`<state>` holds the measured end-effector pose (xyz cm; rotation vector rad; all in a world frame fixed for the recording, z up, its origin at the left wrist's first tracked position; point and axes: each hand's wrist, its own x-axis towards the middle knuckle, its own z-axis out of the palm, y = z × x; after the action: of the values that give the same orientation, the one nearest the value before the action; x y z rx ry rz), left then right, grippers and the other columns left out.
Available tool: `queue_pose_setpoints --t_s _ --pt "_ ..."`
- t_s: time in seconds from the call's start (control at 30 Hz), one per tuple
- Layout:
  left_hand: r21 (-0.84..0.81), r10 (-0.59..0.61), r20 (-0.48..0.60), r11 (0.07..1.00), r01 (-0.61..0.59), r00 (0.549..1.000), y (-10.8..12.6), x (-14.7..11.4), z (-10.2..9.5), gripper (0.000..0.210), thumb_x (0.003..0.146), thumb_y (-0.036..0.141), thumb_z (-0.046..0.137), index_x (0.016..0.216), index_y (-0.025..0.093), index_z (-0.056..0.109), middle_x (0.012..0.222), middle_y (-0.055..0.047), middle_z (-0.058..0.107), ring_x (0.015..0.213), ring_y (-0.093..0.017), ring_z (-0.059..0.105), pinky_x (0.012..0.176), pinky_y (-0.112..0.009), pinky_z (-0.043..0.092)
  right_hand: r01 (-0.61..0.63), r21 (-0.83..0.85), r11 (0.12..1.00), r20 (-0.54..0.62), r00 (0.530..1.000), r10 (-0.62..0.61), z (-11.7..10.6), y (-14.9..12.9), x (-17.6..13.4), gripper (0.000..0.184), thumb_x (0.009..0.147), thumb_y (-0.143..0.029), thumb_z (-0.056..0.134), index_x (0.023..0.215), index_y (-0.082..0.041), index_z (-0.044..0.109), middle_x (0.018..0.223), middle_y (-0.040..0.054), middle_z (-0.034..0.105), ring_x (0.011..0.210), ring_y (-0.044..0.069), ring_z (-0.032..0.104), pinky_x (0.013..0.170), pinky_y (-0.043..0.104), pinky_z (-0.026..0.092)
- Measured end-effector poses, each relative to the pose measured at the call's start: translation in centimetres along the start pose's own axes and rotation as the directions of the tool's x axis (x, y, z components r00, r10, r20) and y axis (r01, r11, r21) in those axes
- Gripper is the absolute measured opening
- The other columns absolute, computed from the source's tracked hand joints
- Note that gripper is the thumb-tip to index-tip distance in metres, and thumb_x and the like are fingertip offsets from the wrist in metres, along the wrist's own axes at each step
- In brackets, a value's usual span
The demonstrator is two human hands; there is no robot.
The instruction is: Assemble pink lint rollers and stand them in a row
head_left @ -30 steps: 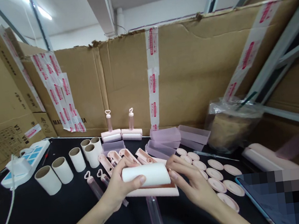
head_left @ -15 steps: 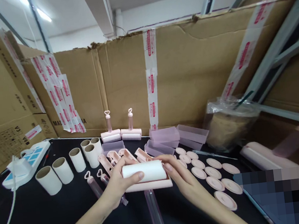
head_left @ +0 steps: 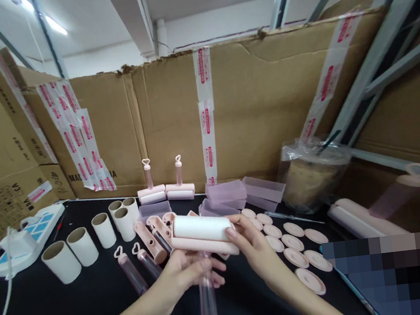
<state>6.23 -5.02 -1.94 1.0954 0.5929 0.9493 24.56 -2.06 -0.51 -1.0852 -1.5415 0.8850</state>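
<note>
A pink lint roller [head_left: 204, 244] with a white roll [head_left: 202, 227] in its head is held up before me, its clear handle pointing down. My right hand [head_left: 251, 238] grips the right end of the head, thumb on the roll's edge. Around the top of the handle, just under the head, curl the fingers of my left hand [head_left: 187, 276], the thumb across the front. Pink roller holders [head_left: 150, 242] lie behind my left hand, partly hidden. Beside them rest clear handles with heart-shaped loops [head_left: 131, 271].
White paper-cored rolls [head_left: 61, 262] stand at left near a power strip [head_left: 33, 238]. Pink oval caps [head_left: 296, 258] spread at right. Two assembled lint rollers [head_left: 180, 191] and translucent covers [head_left: 226, 192] sit by the cardboard wall [head_left: 168, 122]. A bagged drink cup [head_left: 307, 182] stands back right.
My left hand has moved from the roll's left end down to the handle. The roller has tilted, its right end lower. My right hand still holds that end.
</note>
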Motion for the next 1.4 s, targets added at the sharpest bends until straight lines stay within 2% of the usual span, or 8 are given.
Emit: queue_pose_setpoints --t_s 0.1,0.2,0.27,0.33,0.47,0.67,1.0,1.4 --pt "-0.016 0.011 -0.037 1.000 -0.012 0.999 -0.1 0.0 -0.1 0.028 0.080 0.032 0.064 0.097 0.010 0.061 0.089 -0.011 0.065 0.069 -0.016 0.063 0.069 -0.031 0.050 0.081 -0.082 0.993 0.100 0.992 -0.072 -0.9 0.4 0.4 0.034 0.088 -0.053 0.037 0.093 -0.023 0.050 0.074 0.0005 0.058 0.067 0.017 0.057 0.062 0.029 0.049" --pt "-0.042 0.045 -0.050 0.998 -0.047 0.998 0.0 0.0 -0.5 0.026 0.079 0.030 0.065 0.094 0.011 0.059 0.086 -0.009 0.064 0.066 -0.014 0.062 0.064 -0.028 0.049 0.183 -0.252 0.950 0.034 0.983 -0.181 -2.8 0.3 2.1 0.031 0.092 -0.046 0.033 0.108 -0.022 0.045 0.077 0.0009 0.058 0.073 0.018 0.060 0.070 0.032 0.049" --pt "-0.071 0.054 -0.069 0.996 -0.059 0.996 0.1 0.0 -0.7 0.024 0.079 0.031 0.065 0.093 0.012 0.057 0.085 -0.008 0.064 0.065 -0.014 0.061 0.064 -0.028 0.049 0.267 -0.564 0.782 0.059 0.957 -0.284 -4.4 -0.3 4.2 0.029 0.090 -0.039 0.039 0.113 -0.020 0.043 0.083 0.0043 0.060 0.079 0.020 0.061 0.071 0.034 0.048" --pt "-0.076 0.063 -0.085 0.995 -0.069 0.994 0.2 0.0 -0.9 0.024 0.079 0.031 0.064 0.091 0.012 0.057 0.085 -0.008 0.064 0.066 -0.014 0.061 0.064 -0.028 0.049 0.375 -0.821 0.430 0.248 0.913 -0.324 -5.8 -1.0 6.8 0.023 0.089 -0.030 0.041 0.106 -0.018 0.050 0.091 0.0099 0.060 0.083 0.023 0.060 0.071 0.036 0.046" --pt "-0.037 0.081 -0.096 0.996 -0.085 0.992 0.3 0.0 -1.0 0.025 0.078 0.033 0.065 0.089 0.012 0.057 0.083 -0.008 0.064 0.063 -0.014 0.061 0.062 -0.027 0.047 0.595 -0.777 0.206 0.557 0.802 -0.214 -7.5 -0.9 11.9 0.014 0.079 -0.018 0.051 0.086 -0.021 0.063 0.096 0.0087 0.063 0.084 0.023 0.061 0.077 0.036 0.043" --pt "-0.034 0.098 -0.133 0.994 -0.104 0.986 0.5 0.3 -1.1 0.028 0.077 0.036 0.065 0.088 0.012 0.057 0.079 -0.007 0.064 0.064 -0.014 0.060 0.060 -0.026 0.046 0.661 -0.744 0.095 0.647 0.749 -0.146 -8.2 2.9 14.8 0.038 0.071 -0.017 0.061 0.109 -0.019 0.060 0.111 0.0139 0.061 0.093 0.027 0.060 0.079 0.038 0.043" --pt "-0.065 0.085 -0.118 0.994 -0.093 0.989 0.1 0.5 -1.3 0.035 0.071 0.038 0.070 0.090 0.012 0.057 0.081 -0.007 0.064 0.061 -0.015 0.061 0.057 -0.025 0.045 0.626 -0.770 0.127 0.608 0.779 -0.154 -8.5 4.9 16.7 0.038 0.072 -0.022 0.064 0.110 -0.019 0.058 0.107 0.0143 0.064 0.094 0.029 0.061 0.077 0.039 0.045" --pt "-0.038 0.072 -0.110 0.996 -0.076 0.991 -0.2 0.5 -0.8 0.033 0.072 0.036 0.069 0.090 0.012 0.054 0.080 -0.006 0.064 0.059 -0.013 0.061 0.055 -0.024 0.046 0.544 -0.666 0.511 0.521 0.829 -0.203 -10.9 3.7 17.6 0.032 0.072 -0.030 0.062 0.102 -0.022 0.065 0.106 0.0082 0.069 0.098 0.028 0.063 0.088 0.042 0.047"
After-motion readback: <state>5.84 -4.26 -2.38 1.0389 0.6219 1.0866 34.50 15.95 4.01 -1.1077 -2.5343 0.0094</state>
